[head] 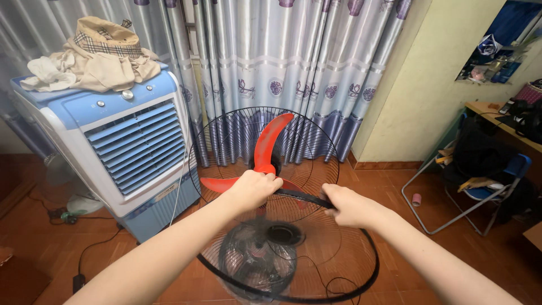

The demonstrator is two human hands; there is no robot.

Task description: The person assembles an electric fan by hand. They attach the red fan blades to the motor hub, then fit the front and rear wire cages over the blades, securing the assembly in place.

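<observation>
- Left grip [254,189] closed on the black rim band [305,197]; right grip [345,206] clamps it too.
- Front grille [293,265] off, below both grips; red blade [265,152] exposed, still mounted.

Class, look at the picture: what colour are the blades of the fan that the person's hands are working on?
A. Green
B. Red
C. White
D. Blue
B: the fan blades standing behind the left hand and the right hand are plainly red, seen against the black wire grille.
</observation>
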